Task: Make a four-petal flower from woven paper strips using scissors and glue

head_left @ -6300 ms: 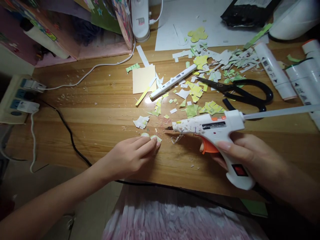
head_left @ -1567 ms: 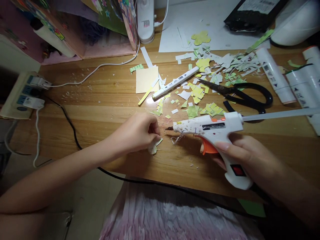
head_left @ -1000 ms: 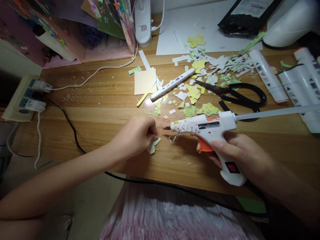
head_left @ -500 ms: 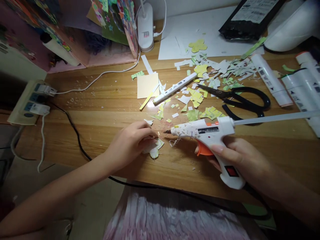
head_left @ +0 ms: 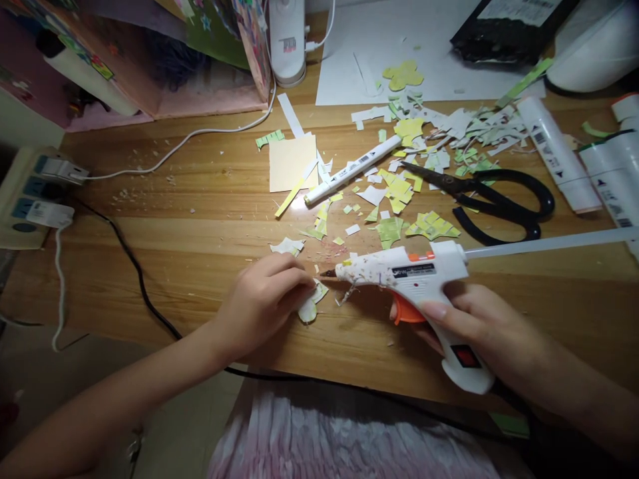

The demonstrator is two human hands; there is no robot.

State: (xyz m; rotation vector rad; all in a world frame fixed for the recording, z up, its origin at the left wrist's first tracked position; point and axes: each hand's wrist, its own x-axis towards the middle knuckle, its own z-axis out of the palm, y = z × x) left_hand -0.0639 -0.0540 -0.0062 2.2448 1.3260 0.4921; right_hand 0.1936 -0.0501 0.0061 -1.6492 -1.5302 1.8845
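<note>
In my right hand is a white hot glue gun with an orange trigger and a clear glue stick out of its back. Its brown nozzle points left, just above a pale green and white paper cutout on the table. The fingers of my left hand are bent down onto that cutout and cover its left part. Thin strings of glue hang under the nozzle. A torn white paper scrap lies just behind my left hand.
Black-handled scissors lie behind the glue gun. Paper scraps and a white marker cover the middle, beside a beige paper square. More markers lie at right. A power strip and cables are at left.
The camera view has shifted slightly. The nozzle has come a little closer to the cutout and my left hand. Both hands keep their hold.
</note>
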